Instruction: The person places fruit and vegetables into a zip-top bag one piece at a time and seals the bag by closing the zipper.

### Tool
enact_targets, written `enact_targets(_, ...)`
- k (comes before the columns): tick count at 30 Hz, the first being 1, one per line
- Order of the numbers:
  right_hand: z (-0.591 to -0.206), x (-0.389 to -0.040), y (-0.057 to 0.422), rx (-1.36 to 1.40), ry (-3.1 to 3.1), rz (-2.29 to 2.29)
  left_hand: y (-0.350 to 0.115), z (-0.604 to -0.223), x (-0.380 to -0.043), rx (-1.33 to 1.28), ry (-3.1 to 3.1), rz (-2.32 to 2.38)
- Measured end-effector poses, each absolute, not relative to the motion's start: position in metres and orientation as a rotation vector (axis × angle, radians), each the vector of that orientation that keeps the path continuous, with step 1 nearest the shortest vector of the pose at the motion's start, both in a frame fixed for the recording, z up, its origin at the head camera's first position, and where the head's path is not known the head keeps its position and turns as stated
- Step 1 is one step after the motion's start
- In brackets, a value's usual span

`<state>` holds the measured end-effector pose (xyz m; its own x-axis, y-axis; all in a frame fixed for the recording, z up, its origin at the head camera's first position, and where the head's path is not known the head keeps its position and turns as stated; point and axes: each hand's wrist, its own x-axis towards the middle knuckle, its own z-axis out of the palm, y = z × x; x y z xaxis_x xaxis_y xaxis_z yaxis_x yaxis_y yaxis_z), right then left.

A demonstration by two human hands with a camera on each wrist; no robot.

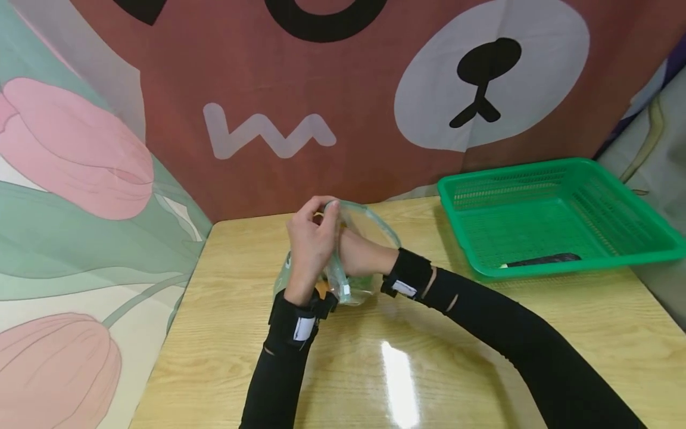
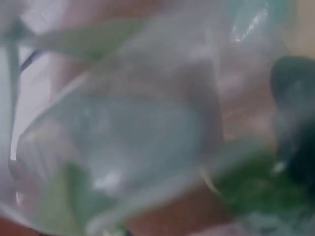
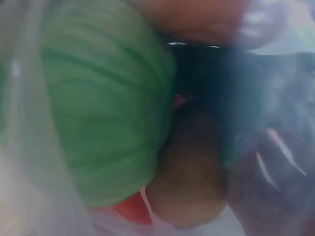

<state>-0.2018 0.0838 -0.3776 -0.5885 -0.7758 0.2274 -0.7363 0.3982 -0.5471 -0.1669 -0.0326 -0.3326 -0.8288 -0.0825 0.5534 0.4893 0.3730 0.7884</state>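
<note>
A clear plastic bag (image 1: 345,291) with pale green edging stands on the table. My left hand (image 1: 313,238) pinches its rim between thumb and fingers. Through the mouth of the bag reaches my right hand (image 1: 360,253), its fingers hidden from the head view. In the right wrist view, a large pale-green ridged vegetable (image 3: 103,118) fills the left side. Beside it are a brown rounded thing (image 3: 189,184), a bit of red (image 3: 134,209) and a shiny dark purple thing (image 3: 275,182). I cannot tell whether the right hand holds any of these. The left wrist view is blurred by plastic.
A green plastic basket (image 1: 468,253) stands at the back right of the wooden table (image 1: 225,333). One long dark eggplant-like thing (image 1: 546,260) lies along its near side. Printed cloth (image 1: 364,167) hangs right behind the table.
</note>
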Motion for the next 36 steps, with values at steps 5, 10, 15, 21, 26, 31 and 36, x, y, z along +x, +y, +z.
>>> enact_targets(5,-0.364,-0.194,0.097,-1.237,2.443,-1.098,-0.035,-0.331,-0.166,-0.326,-2.133,-1.524)
enact_targets(10,-0.347,-0.181,0.119,-1.223,2.445,-1.116,-0.036,-0.332,-0.165,-0.334,-2.142,-1.558)
enact_targets(15,-0.329,-0.173,0.142,-1.266,2.575,-1.034,-0.037,-0.334,-0.165,-0.325,-2.145,-1.563)
enact_targets(21,-0.316,-0.173,0.177,-1.208,2.696,-0.956,-0.037,-0.333,-0.164,-0.323,-2.134,-1.590)
enact_targets(26,-0.320,-0.181,0.215,-1.096,2.788,-0.864,-0.038,-0.331,-0.163,-0.329,-2.136,-1.603)
enact_targets(31,-0.328,-0.189,0.257,-0.980,2.833,-0.748,-0.037,-0.332,-0.163,-0.331,-2.140,-1.596)
enact_targets(36,-0.330,-0.200,0.302,-0.812,2.857,-0.621,-0.037,-0.333,-0.163,-0.333,-2.129,-1.613)
